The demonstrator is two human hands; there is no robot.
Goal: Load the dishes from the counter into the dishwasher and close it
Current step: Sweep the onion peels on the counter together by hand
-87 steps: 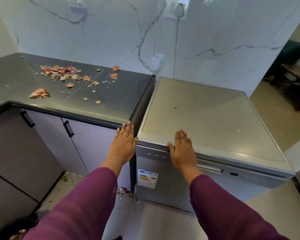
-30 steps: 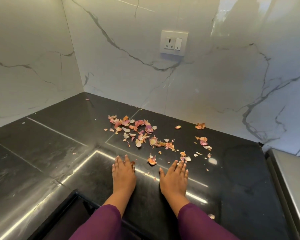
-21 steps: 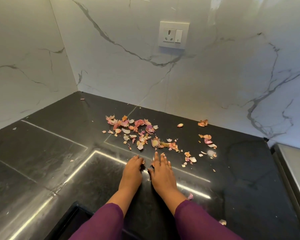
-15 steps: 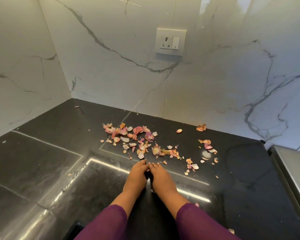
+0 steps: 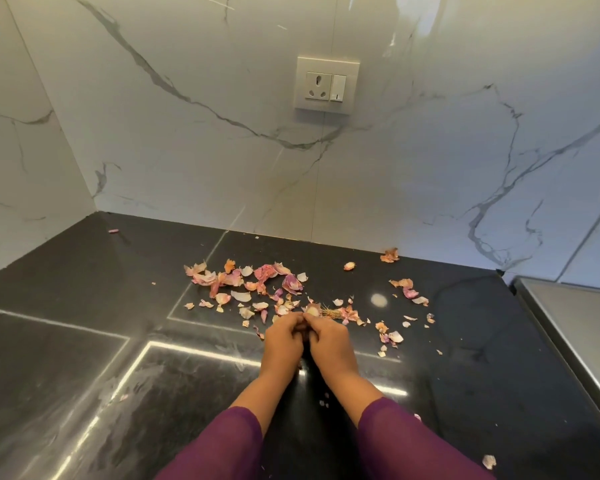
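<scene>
Dishes: none visible on counter (image 5: pixel 84 341) | dishwasher top (image 5: pixel 575 327) at far right, nearer right hand (image 5: pixel 328 341) | left hand (image 5: pixel 283 341) touching it, both curled over onion peels (image 5: pixel 257 282); grasp: cannot tell

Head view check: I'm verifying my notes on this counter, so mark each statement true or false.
1. Both hands, left hand and right hand, are pressed together at the onion peels. True.
2. A plate sits on the counter. False: only peels and scraps show there.
3. A plug is in the wall socket. False: the socket is empty.
4. The sleeves are purple. True.
5. The peels lie beyond the hands, toward the wall. True.
</scene>
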